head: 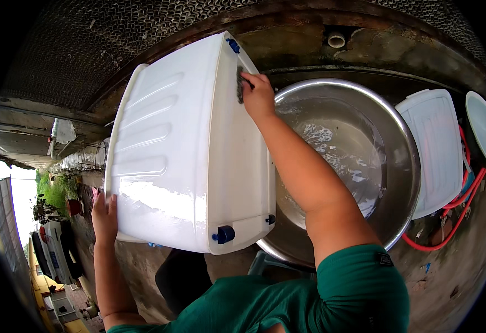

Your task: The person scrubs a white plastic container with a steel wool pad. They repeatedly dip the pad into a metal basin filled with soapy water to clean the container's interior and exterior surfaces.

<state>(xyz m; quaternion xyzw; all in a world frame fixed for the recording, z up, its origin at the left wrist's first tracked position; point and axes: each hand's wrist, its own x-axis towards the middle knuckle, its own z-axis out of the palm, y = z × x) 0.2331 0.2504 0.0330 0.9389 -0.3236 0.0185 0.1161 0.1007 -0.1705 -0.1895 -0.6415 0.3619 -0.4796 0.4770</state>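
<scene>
A large white plastic storage box [164, 137] lies tipped on its side, its underside with dark blue casters [225, 234] facing right towards a wide steel basin [397, 166] that holds water. My left hand [104, 216] grips the rim of the box at its lower left. Against the underside near its upper end, my right hand [259, 93] presses a dark grey scouring pad [240, 85]. The lower right part of the box overlaps the edge of the basin.
A white plastic lid [432, 154] leans right of the basin, beside a pale round bowl [481, 129] and a red hose [430, 248]. Behind stands a stained wall with a pipe end [336, 40]. A stool [259, 263] shows under the basin. A car [55, 249] stands far left.
</scene>
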